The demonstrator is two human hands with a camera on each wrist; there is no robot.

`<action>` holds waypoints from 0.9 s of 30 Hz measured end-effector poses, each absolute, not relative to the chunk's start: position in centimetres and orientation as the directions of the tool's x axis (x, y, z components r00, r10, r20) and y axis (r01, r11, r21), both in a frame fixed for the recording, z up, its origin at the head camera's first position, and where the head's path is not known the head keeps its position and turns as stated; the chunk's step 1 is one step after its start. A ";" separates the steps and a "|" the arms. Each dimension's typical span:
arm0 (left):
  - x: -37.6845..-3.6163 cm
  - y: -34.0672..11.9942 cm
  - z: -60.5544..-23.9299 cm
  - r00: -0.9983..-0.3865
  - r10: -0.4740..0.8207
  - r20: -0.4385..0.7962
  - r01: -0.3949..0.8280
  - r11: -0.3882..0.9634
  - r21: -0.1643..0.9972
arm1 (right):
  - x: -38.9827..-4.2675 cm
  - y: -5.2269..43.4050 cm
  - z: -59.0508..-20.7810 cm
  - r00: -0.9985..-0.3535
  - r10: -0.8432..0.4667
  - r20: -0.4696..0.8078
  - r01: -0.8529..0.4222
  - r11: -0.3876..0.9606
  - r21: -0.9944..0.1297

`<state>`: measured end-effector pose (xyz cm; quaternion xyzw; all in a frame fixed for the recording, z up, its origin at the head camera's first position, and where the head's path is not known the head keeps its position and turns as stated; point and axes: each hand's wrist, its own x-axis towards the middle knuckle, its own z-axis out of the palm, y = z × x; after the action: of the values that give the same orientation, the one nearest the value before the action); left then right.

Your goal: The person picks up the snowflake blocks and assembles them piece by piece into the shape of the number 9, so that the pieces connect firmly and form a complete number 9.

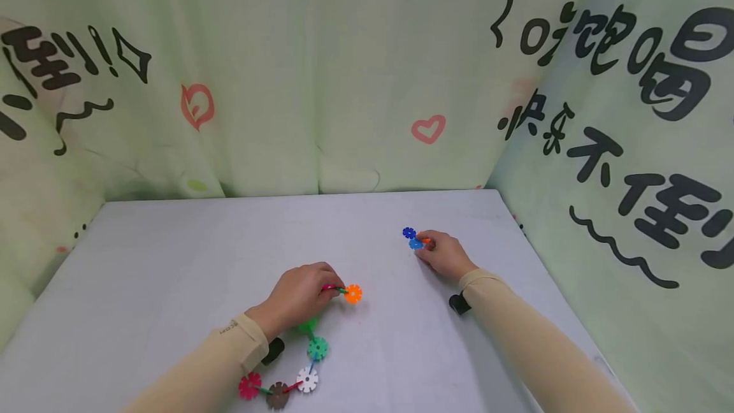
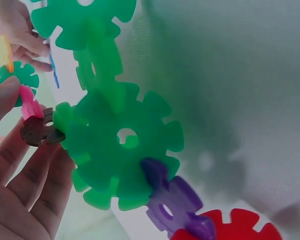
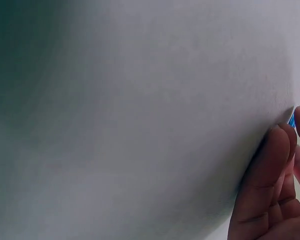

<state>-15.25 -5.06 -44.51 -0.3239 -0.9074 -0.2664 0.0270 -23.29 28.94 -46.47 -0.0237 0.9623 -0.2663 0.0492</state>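
Observation:
My left hand (image 1: 304, 292) pinches a chain of slotted plastic snowflake discs, its thumb over a pink disc (image 2: 30, 104) and a small green one. An orange disc (image 1: 353, 294) sticks out past the fingertips. Against the fingers lies a brown disc (image 2: 42, 127), joined to large green discs (image 2: 127, 150), then a purple disc (image 2: 172, 202) and a red one (image 2: 240, 227). My right hand (image 1: 447, 253), farther back at the right, has its fingertips on loose snowflake discs: a light blue disc (image 1: 415, 244) and an orange one, mostly covered. A dark blue disc (image 1: 409, 232) is beside them.
The chain's near part lies on the white table (image 1: 172, 260), with a teal disc (image 1: 317, 348), a white disc (image 1: 307, 380), a brown one and a crimson disc (image 1: 250, 385). Printed curtains (image 1: 355, 81) hang behind and to the sides.

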 end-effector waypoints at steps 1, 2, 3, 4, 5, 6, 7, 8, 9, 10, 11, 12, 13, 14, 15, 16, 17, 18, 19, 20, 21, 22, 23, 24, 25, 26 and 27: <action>-15.2 -5.1 -44.5 -0.788 0.576 0.218 0.603 0.646 0.468 | -23.4 29.0 -46.6 -0.994 -0.081 -0.077 -0.031 0.862 -0.506; -15.2 -5.0 -44.4 -0.787 0.578 0.216 0.603 0.645 0.470 | -23.5 29.0 -46.6 -0.993 -0.086 -0.076 -0.037 0.866 -0.499; -15.2 -5.0 -44.4 -0.787 0.579 0.213 0.601 0.645 0.472 | -23.5 29.0 -46.7 -0.993 -0.090 -0.075 -0.041 0.868 -0.495; -15.1 -5.0 -44.3 -0.787 0.580 0.210 0.601 0.643 0.475 | -23.5 28.9 -46.7 -0.993 -0.091 -0.076 -0.042 0.868 -0.495; -15.1 -5.0 -44.3 -0.787 0.581 0.209 0.601 0.642 0.476 | -23.5 28.9 -46.7 -0.993 -0.091 -0.079 -0.040 0.868 -0.495; -15.1 -5.0 -44.3 -0.786 0.582 0.209 0.601 0.642 0.476 | -23.5 28.8 -46.6 -0.992 -0.088 -0.085 -0.035 0.868 -0.495; -15.1 -5.0 -44.3 -0.786 0.582 0.210 0.602 0.640 0.478 | -23.5 28.7 -46.6 -0.992 -0.078 -0.095 -0.020 0.867 -0.499; -15.1 -5.0 -44.2 -0.786 0.582 0.210 0.602 0.639 0.479 | -23.5 28.7 -46.5 -0.992 -0.066 -0.108 -0.003 0.866 -0.501; -15.1 -5.0 -44.2 -0.785 0.582 0.211 0.603 0.638 0.479 | -23.4 28.6 -46.4 -0.992 -0.055 -0.117 0.012 0.864 -0.504; -15.1 -5.0 -44.2 -0.784 0.583 0.212 0.603 0.637 0.479 | -23.4 28.5 -46.4 -0.991 -0.041 -0.126 0.029 0.862 -0.506; -15.1 -5.0 -44.2 -0.783 0.584 0.213 0.605 0.636 0.480 | -23.4 28.4 -46.3 -0.991 -0.028 -0.132 0.044 0.860 -0.509; -15.1 -5.0 -44.2 -0.783 0.584 0.214 0.605 0.635 0.480 | -23.3 28.4 -46.3 -0.990 -0.017 -0.138 0.057 0.856 -0.513; -15.1 -5.0 -44.2 -0.782 0.585 0.213 0.605 0.634 0.482 | -23.3 28.3 -46.3 -0.990 -0.005 -0.143 0.070 0.853 -0.517; -15.1 -5.0 -44.3 -0.782 0.586 0.212 0.605 0.632 0.483 | -23.3 28.3 -46.4 -0.989 0.003 -0.145 0.079 0.851 -0.520; -15.1 -5.0 -44.3 -0.781 0.587 0.212 0.605 0.631 0.485 | -23.3 28.3 -46.4 -0.989 0.011 -0.146 0.087 0.847 -0.524; -15.1 -5.0 -44.3 -0.782 0.587 0.211 0.604 0.630 0.487 | -23.3 28.2 -46.3 -0.989 0.016 -0.144 0.091 0.844 -0.528; -15.1 -5.0 -44.3 -0.782 0.587 0.209 0.603 0.629 0.490 | -23.2 28.2 -46.3 -0.990 0.017 -0.142 0.091 0.843 -0.530; -15.1 -5.0 -44.3 -0.784 0.586 0.207 0.601 0.629 0.493 | -23.2 28.2 -46.3 -0.990 0.019 -0.139 0.091 0.841 -0.533; -15.1 -5.0 -44.3 -0.784 0.585 0.206 0.600 0.629 0.495 | -23.1 28.1 -46.2 -0.991 0.020 -0.136 0.091 0.839 -0.537; -15.1 -5.0 -44.3 -0.784 0.586 0.206 0.599 0.628 0.496 | -23.0 28.1 -46.2 -0.991 0.021 -0.132 0.090 0.836 -0.542; -15.1 -5.0 -44.3 -0.784 0.586 0.205 0.599 0.628 0.498 | -22.8 28.1 -46.1 -0.992 0.019 -0.128 0.087 0.832 -0.549; -15.1 -5.0 -44.3 -0.784 0.586 0.204 0.598 0.627 0.499 | -22.7 28.0 -46.1 -0.993 0.014 -0.121 0.079 0.828 -0.556; -15.1 -5.0 -44.3 -0.785 0.586 0.203 0.597 0.627 0.500 | -22.5 27.9 -46.1 -0.993 0.007 -0.117 0.072 0.822 -0.565; -15.1 -5.1 -44.3 -0.785 0.586 0.201 0.597 0.627 0.502 | -22.2 27.8 -46.0 -0.994 -0.003 -0.111 0.062 0.814 -0.578; -15.1 -5.1 -44.3 -0.785 0.586 0.200 0.596 0.626 0.503 | -21.9 27.6 -46.0 -0.994 -0.014 -0.110 0.055 0.798 -0.599; -15.1 -5.1 -44.3 -0.785 0.587 0.199 0.595 0.624 0.506 | -21.5 27.3 -45.9 -0.993 -0.025 -0.112 0.050 0.782 -0.622; -15.2 -5.1 -44.4 -0.785 0.587 0.199 0.595 0.622 0.509 | -21.1 26.9 -45.8 -0.992 -0.042 -0.116 0.043 0.763 -0.645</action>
<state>-15.17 -5.10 -44.35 -0.3279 -0.9007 -0.2850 0.0067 -21.10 26.91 -45.82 0.0004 0.9368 -0.3443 0.0620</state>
